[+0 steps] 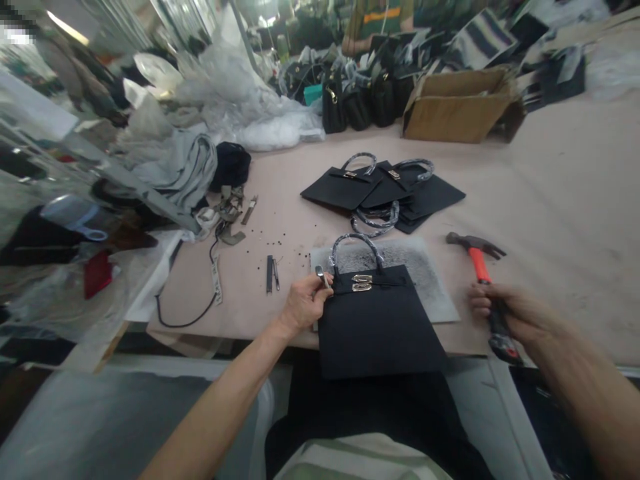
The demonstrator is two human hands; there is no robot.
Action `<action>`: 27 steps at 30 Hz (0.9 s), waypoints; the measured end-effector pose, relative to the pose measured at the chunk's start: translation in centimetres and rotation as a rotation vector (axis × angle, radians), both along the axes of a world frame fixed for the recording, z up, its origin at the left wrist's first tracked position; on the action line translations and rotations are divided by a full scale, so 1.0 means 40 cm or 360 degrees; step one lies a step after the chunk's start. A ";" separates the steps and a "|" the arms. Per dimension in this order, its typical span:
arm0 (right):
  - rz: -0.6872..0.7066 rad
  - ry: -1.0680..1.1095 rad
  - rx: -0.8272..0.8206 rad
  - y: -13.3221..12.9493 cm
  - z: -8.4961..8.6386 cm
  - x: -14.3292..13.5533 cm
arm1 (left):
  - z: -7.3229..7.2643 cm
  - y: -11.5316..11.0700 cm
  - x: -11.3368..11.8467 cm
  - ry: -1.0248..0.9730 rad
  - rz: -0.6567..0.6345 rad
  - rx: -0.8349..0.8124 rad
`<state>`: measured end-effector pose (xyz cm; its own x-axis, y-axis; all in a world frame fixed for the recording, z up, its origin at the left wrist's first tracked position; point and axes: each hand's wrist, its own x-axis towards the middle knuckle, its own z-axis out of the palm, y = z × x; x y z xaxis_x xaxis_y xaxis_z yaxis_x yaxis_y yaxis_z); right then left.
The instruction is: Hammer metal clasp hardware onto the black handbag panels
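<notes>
My left hand (306, 301) is closed at the upper left corner of a black handbag panel (377, 333), with a small shiny metal tool (321, 275) between thumb and fingers; its exact kind is unclear. The panel has a plastic-wrapped handle (356, 241) and gold-toned clasps (362, 283). It lies partly on a grey, speckled board (425, 287) and hangs over the table's front edge. Off to the right, my right hand (507, 308) grips a claw hammer (480, 263) by its red and black handle, the head pointing away from me.
More black bag panels (345, 188) are piled behind the board. A thin dark tool (269, 275) and scattered black bits lie left. Farther back stand a cardboard box (450, 110), black bags (334, 103) and plastic wrapping (270, 127). A black cord (187, 325) curls near the left edge.
</notes>
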<state>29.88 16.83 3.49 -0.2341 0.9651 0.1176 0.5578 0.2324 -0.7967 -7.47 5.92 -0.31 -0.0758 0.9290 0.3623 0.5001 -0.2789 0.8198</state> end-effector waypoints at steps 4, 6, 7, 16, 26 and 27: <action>-0.0091 0.0504 -0.0630 -0.031 0.094 -0.087 | -0.001 0.001 -0.001 0.0013 -0.0008 -0.0016; -0.0214 0.0560 -0.0616 -0.066 0.143 -0.127 | -0.004 0.003 -0.003 0.0020 -0.0021 -0.0038; -0.0279 0.0565 -0.0601 -0.085 0.170 -0.145 | -0.005 0.003 -0.005 0.0025 -0.0026 -0.0048; 0.0520 -0.0520 0.0202 -0.166 0.324 -0.260 | 0.007 -0.001 0.005 0.0077 0.0014 -0.0027; 0.0573 -0.0818 0.0437 -0.196 0.316 -0.302 | -0.002 0.002 0.002 0.0128 -0.0001 -0.0030; 0.0611 -0.0918 0.0431 -0.190 0.317 -0.299 | -0.002 0.002 0.003 0.0145 -0.0002 -0.0038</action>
